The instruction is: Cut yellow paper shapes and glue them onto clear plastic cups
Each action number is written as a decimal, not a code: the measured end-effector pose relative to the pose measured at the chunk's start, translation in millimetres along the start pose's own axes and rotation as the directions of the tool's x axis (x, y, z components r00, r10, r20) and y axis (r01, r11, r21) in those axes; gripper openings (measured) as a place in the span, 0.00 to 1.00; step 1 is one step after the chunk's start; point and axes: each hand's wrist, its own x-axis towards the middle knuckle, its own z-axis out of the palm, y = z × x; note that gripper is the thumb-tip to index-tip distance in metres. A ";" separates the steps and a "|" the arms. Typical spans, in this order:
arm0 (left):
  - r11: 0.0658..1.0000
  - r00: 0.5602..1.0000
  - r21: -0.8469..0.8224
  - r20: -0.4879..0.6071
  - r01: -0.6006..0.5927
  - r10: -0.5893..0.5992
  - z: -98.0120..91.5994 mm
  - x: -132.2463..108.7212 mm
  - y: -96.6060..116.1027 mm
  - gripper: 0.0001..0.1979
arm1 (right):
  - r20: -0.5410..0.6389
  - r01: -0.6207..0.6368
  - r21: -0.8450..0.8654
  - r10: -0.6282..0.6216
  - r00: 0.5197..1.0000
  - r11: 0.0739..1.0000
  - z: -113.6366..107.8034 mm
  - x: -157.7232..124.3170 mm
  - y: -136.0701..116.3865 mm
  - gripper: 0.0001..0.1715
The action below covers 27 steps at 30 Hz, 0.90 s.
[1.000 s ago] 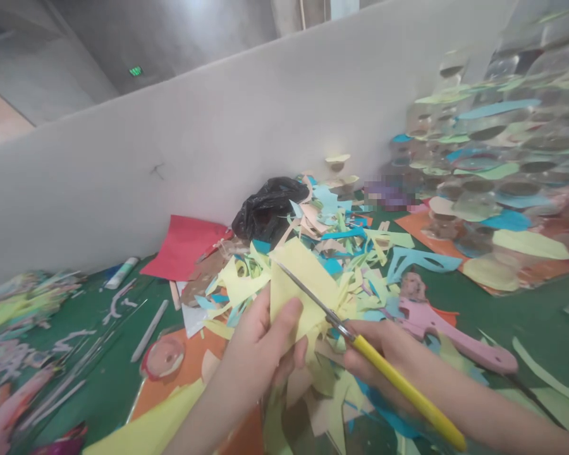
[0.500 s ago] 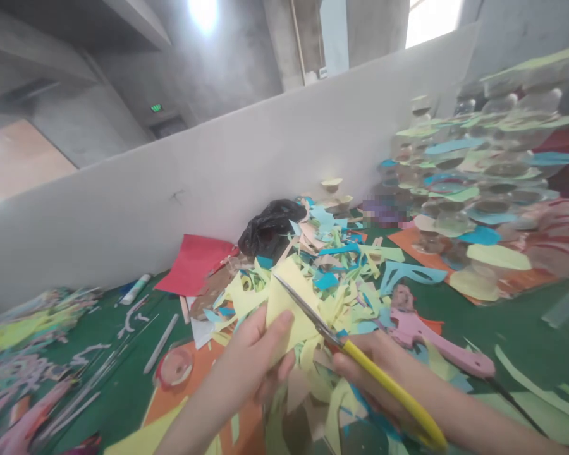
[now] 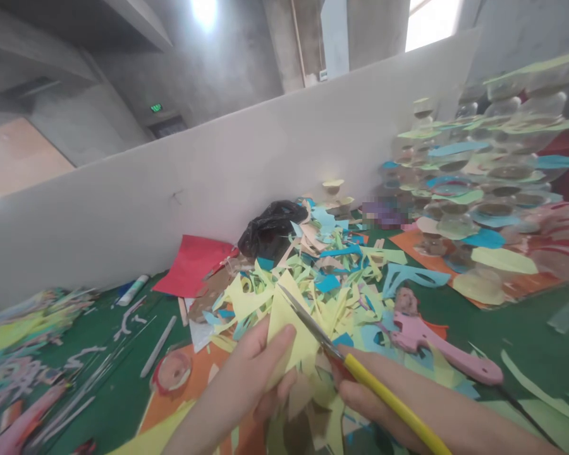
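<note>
My left hand (image 3: 260, 363) pinches a piece of pale yellow paper (image 3: 284, 316) between thumb and fingers, its pointed top facing away from me. My right hand (image 3: 365, 385) grips scissors (image 3: 379, 388) with yellow handles, part of the fingers hidden behind them. The metal blades lie along the right edge of the paper and look closed or nearly so. Beneath and beyond both hands spreads a heap of paper scraps (image 3: 329, 282) in yellow, green, blue and peach.
A pink glue gun (image 3: 448, 351) lies right of my right hand. Clear cups with paper discs (image 3: 497, 189) are stacked at the right. A black plastic bag (image 3: 272, 230), red paper (image 3: 194, 262) and a tape roll (image 3: 173, 371) sit on the green table. A pale partition (image 3: 161, 183) stands behind.
The scissors blades have run along the paper's right side, leaving it narrower and pointed at the top. Both hands have stayed nearly in place, slightly lower now.
</note>
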 end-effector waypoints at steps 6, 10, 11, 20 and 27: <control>0.999 0.999 -0.004 -0.024 0.047 -0.047 -3.4 -6.8 3.3 0.21 | 0.032 -0.040 0.077 0.037 0.999 0.996 0.5 2.2 -1.1 0.25; 0.998 0.999 -0.054 -0.015 0.036 -0.037 -4.9 -13.9 5.6 0.19 | 0.037 -0.031 0.106 0.027 0.999 0.994 0.9 1.9 -3.2 0.23; 0.998 1.000 -0.059 -0.002 0.026 -0.026 -5.8 -14.5 4.9 0.19 | 0.042 -0.039 0.109 0.035 0.999 0.993 1.3 2.2 -2.9 0.22; 0.999 0.990 0.001 0.138 0.038 -0.038 -12.7 -2.8 -17.4 0.21 | 0.044 -0.030 0.143 0.023 0.999 0.989 3.0 5.2 1.3 0.23; 0.999 0.987 -0.011 0.160 0.035 -0.033 -10.1 1.6 -21.6 0.24 | -0.007 -0.013 0.103 0.014 1.000 0.995 3.5 8.2 -6.1 0.27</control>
